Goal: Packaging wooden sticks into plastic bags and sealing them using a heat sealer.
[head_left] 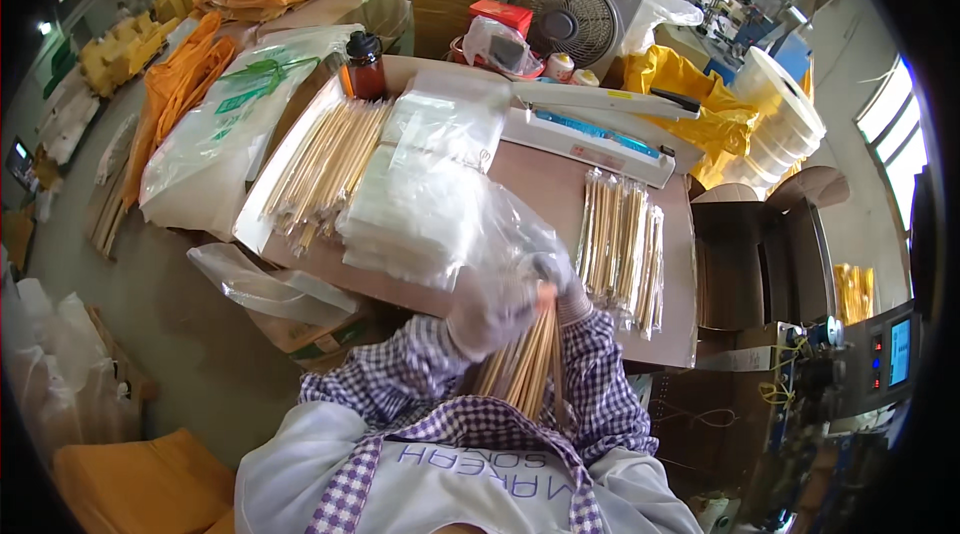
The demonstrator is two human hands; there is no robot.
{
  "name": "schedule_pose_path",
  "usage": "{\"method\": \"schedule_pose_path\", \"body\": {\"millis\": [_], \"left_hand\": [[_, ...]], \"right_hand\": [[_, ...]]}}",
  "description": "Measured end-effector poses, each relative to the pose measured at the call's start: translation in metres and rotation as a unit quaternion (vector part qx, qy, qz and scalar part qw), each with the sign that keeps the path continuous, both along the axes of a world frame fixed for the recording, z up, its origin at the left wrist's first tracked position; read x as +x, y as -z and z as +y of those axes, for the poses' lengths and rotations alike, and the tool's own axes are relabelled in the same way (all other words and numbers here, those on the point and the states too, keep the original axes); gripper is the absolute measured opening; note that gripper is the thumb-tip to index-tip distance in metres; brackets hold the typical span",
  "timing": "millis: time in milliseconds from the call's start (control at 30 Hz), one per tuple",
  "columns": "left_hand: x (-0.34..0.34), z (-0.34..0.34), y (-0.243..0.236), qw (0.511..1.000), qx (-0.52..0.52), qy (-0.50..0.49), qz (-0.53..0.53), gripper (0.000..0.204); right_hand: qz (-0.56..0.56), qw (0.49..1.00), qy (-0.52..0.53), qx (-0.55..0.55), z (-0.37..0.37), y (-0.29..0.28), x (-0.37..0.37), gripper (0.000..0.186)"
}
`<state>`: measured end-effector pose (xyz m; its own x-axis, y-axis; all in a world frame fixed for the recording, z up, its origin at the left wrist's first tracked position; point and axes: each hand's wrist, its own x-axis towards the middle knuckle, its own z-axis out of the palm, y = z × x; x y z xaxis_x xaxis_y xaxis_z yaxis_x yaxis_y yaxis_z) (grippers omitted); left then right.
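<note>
The right hand (pixel 561 281) holds thin sticks (pixel 522 369) beside the blurred left hand (pixel 488 314).

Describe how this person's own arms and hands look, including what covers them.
The left sleeve and right sleeve are purple-and-white checked cloth. The left hand and right hand seem to wear pale greyish gloves, though blur hides finer detail.

Left hand (pixel 485 322) (motion-blurred) and right hand (pixel 562 279) sit close together, forearms (pixel 395 362) angled inward.
</note>
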<state>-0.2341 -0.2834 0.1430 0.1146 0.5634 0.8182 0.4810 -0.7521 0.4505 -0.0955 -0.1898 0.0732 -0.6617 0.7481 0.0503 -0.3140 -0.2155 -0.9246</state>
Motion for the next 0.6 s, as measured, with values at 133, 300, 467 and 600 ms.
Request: {"method": "schedule_pose_path", "body": {"millis": [133,300,467,600], "left_hand": [[-0.013,-0.062,0.051,0.970,-0.172,0.172,-0.018,0.021],[-0.020,-0.106,0.053,0.666,-0.568,0.310,-0.372,0.019],[-0.045,0.006,0.028,0.894,-0.400,0.097,-0.178,0.016],[-0.051,0.039,-0.046,0.924,-0.324,0.202,-0.007,0.017]], "right_hand": [[0.110,0.953,0.026,-0.283,-0.072,0.037,0.027,0.060],[-0.091,0.966,0.218,-0.105,-0.189,0.036,0.020,0.069],[-0.121,0.959,0.254,0.040,-0.097,0.006,-0.002,0.049],[-0.222,0.861,0.282,0.361,-0.086,-0.062,-0.003,0.036]]}}
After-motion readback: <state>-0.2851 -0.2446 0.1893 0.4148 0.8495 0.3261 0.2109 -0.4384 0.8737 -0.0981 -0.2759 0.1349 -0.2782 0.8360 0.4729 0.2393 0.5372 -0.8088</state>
